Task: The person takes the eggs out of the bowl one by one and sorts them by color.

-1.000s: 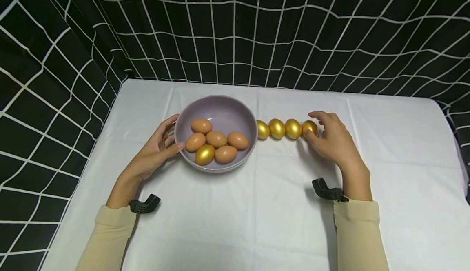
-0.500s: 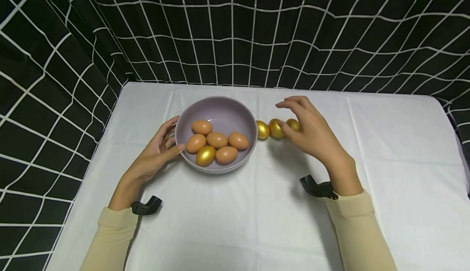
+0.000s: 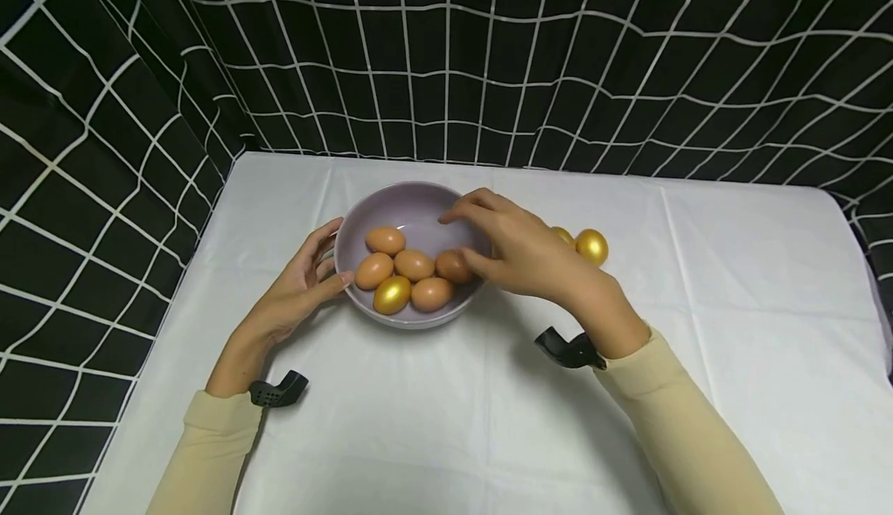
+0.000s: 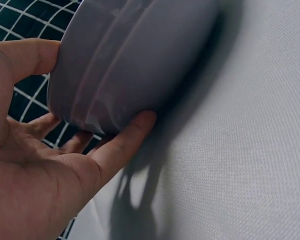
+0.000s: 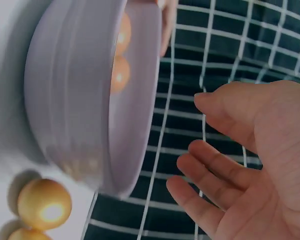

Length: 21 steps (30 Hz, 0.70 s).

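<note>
A mauve bowl (image 3: 391,203) holds several brown eggs (image 3: 414,265) and one gold egg (image 3: 392,295). My left hand (image 3: 296,290) grips the bowl's left side, thumb at the rim and fingers against the outer wall; the left wrist view shows this hand (image 4: 45,175) cupped around it. Over the bowl's right rim hovers my right hand (image 3: 526,255). Seen from the right wrist, that hand (image 5: 255,155) has thumb and fingers apart with nothing between them. Right of the bowl, gold eggs (image 3: 591,247) lie on the cloth, partly hidden behind the right hand.
A white cloth (image 3: 391,414) covers the table. Black fabric (image 3: 446,57) with a white grid hangs behind it and along the left. Close beside the bowl's outer wall, a gold egg (image 5: 45,204) shows in the right wrist view.
My right hand has moved left from the far-right gold egg, across the row, to above the bowl's right rim. The left hand and the bowl have stayed put.
</note>
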{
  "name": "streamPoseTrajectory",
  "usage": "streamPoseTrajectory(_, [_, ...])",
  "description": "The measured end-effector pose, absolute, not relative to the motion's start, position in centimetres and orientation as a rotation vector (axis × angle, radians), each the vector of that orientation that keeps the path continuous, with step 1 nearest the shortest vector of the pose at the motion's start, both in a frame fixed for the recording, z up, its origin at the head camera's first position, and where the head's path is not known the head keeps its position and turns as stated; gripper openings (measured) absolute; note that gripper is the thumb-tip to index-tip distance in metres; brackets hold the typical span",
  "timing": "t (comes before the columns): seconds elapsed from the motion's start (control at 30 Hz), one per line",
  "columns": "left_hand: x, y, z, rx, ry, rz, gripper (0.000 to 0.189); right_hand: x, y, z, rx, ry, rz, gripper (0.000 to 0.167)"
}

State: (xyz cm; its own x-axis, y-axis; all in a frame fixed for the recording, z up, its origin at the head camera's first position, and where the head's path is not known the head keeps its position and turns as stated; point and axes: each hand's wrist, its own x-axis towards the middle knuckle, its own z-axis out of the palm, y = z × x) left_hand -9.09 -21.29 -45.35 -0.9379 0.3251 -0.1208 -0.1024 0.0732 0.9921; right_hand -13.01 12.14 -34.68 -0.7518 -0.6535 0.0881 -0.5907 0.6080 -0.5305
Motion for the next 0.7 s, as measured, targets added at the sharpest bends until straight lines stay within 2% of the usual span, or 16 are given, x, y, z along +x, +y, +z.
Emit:
streamPoseTrajectory(0.3, [-9.1, -21.2, -45.4, 0.228, 2.037, 1.949, 0.085, -13.0, 8.0, -34.7, -1.252, 2.531, -0.745, 0.028])
streamPoseTrajectory(0.53, [-9.1, -21.1, -45.4, 0.24, 2.027, 1.944, 0.085, -13.5, 5.9, -35.5, -1.367, 2.384, -0.728, 0.032])
streamPoseTrajectory(0.7, [-9.0, -21.3, -45.4, 0.247, 2.027, 1.948, 0.083, -13.9, 4.3, -35.9, -1.437, 2.331, -0.599, 0.029])
